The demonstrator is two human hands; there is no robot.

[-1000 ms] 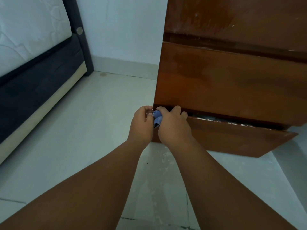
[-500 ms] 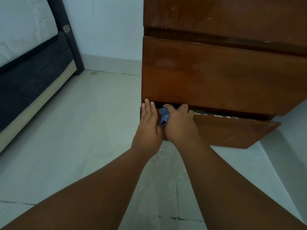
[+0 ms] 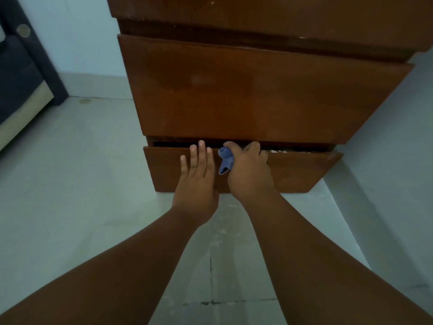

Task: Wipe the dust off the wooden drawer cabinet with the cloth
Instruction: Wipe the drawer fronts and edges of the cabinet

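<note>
1. Head view: the blue cloth (image 3: 225, 160) is bunched in the right hand (image 3: 249, 174), against the top edge of the cabinet's bottom drawer (image 3: 293, 172); a fold of it hangs out at the thumb side.
2. The right hand's fingers (image 3: 254, 146) are curled tight around the cloth, with the fingertips hooked over the drawer's top edge.
3. The left hand (image 3: 196, 181) lies flat on the front of the same drawer, just beside the right hand, fingers straight and slightly spread, gripping nothing.
4. The bottom drawer stands a little way out from the wooden cabinet (image 3: 253, 90), leaving a dark gap along its top edge; something pale shows inside at the right end, too small to tell.
5. The larger drawer front above it is shut, and another panel sits above that.
6. The cabinet stands on a pale tiled floor (image 3: 82, 172) against a light wall (image 3: 84, 36).
7. A dark bed frame (image 3: 21, 73) shows at the left edge, well apart from the cabinet.
</note>
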